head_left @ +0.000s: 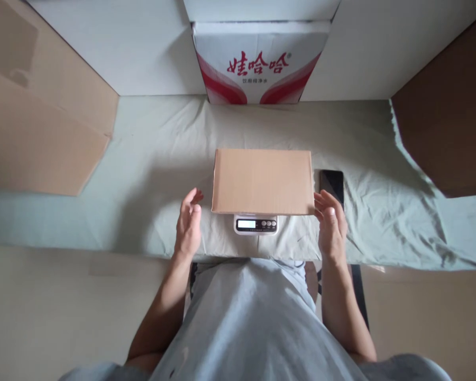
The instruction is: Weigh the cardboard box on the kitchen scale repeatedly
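There, a flat brown cardboard box lay on a small white digital scale in the middle of the cloth-covered worktop; the left hand hung open just beside the box's left edge, not touching; the right hand was open too, fingertips at the box's right corner; a black phone lay just beyond it.

Scale mostly hidden under cardboard box; display digits too small; phone partly behind right hand.
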Demonstrator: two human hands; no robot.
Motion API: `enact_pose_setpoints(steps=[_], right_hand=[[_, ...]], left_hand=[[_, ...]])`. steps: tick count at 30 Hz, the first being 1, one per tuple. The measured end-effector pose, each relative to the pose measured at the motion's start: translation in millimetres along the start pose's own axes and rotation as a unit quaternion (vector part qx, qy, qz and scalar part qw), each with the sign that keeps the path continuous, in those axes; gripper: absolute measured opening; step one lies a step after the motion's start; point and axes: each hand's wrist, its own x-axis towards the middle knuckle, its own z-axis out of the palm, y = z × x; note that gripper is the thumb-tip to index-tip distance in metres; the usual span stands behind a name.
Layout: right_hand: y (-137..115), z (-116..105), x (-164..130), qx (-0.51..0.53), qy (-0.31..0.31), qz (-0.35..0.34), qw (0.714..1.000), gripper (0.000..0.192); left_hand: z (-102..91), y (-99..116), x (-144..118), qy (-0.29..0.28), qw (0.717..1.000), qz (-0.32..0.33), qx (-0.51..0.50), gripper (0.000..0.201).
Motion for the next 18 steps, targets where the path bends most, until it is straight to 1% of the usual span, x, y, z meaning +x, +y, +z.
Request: enact_pose_setpoints(steps=[2, 7, 10, 12, 15, 17, 18], right_hand=[[-1, 2, -1, -0.004, -0.009, -0.012, 1.0, 0.043], [-4, 9, -6, -0.014, -0.033, -0.003, 0.999, 0.046], [-10, 15, -8, -0.042, -0.039, -0.018, 0.998, 0.043], [-15, 18, -7, -0.056, -0.027, -0.035, 0.997, 0.04], [-23, 22, 6, -0.038, 0.006, -0.076, 0.996, 0.041], [-28, 25, 22, -0.025, 0.02, -0.112, 0.993, 0.042], [-30, 27, 32, -0.029, 0.016, -0.126, 0.991, 0.044]], left_hand=[[2.0, 5, -1, -0.016, 1.0, 0.003, -0.005, 0.052], [12.9, 16, -2, -0.059, 0.998, -0.02, -0.023, 0.053], [20.2, 21, -2, -0.057, 0.997, -0.039, -0.046, 0.053], [23.7, 27, 1, -0.047, 0.996, -0.043, -0.063, 0.051], [27.6, 46, 10, -0.05, 0.995, 0.004, -0.087, 0.048], [31.6, 60, 23, -0.061, 0.993, 0.047, -0.091, 0.048], [34.5, 66, 32, -0.064, 0.992, 0.061, -0.089, 0.05]])
